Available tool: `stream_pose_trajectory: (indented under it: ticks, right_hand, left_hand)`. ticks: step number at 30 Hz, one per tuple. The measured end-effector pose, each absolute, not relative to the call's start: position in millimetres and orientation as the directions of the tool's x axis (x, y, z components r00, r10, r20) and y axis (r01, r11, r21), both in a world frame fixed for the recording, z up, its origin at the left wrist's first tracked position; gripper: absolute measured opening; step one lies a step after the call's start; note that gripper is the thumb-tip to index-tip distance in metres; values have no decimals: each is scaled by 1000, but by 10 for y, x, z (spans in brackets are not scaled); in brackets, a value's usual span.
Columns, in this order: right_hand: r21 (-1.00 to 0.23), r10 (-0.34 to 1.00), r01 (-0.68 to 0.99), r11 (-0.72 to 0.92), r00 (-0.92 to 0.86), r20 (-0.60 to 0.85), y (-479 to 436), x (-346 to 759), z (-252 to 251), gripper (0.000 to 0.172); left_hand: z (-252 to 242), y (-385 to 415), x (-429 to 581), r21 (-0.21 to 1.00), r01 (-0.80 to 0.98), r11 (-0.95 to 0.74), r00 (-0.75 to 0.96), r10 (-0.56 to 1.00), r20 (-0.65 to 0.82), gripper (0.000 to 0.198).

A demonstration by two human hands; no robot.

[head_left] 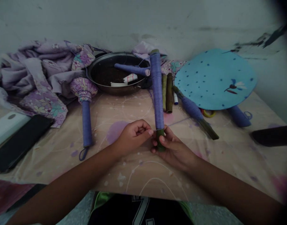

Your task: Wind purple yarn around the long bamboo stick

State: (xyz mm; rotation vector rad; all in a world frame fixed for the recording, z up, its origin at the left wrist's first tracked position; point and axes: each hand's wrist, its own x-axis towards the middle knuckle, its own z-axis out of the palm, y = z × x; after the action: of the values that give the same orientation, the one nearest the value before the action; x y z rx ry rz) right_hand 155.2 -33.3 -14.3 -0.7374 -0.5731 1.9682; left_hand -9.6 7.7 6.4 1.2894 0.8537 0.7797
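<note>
My right hand [170, 145] grips the bare green lower end of a bamboo tube [157, 90], which stands upright over the table. Purple thread wraps most of the tube, leaving green showing at the bottom and a little at the top. Just left of it, my left hand [137, 134] is closed in a pinch on the thread [155, 130], which runs to the tube at the lower edge of the winding. A second bamboo stick [191, 107], partly wound with purple thread, lies to the right; a strand stretches from its side toward my right hand.
Behind stands a dark pan [106, 89] holding a purple-wrapped roll [131, 69]. Bare bamboo pieces [169, 93] and a blue round fan [216, 78] are at right. A purple handle with a loop [86, 125], bunched floral cloth [40, 68] and a black phone [21, 142] lie left.
</note>
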Motion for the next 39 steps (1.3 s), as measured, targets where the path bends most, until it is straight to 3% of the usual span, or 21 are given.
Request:
stream_pose_trajectory:
  ticks: [4,15,21,28,39]
  right_hand:
    - [-640,856,-583,-501,-444,-265,-323,1568,-131,27]
    - [-622,831,-585,-521,-515,-211,-324,1573,-166,17]
    - [-587,803,-583,-562,-553,-221,-299,1579,-119,13]
    - [-549,781,-579,-603,-570,-256,-346,1583,-100,15]
    - [-588,786,-558,-586,-567,-246,-364,1576,-59,17]
  left_hand:
    - [54,90,-94,995,28,93,407,908,-97,19]
    - [31,64,-59,995,13,97,452,887,-93,20]
    - [30,70,-63,998,8,65,511,857,-60,30]
    - [-34,28,-47,985,126,-118,557,830,29,32]
    - [17,-59,-19,953,183,-243,549,829,106,35]
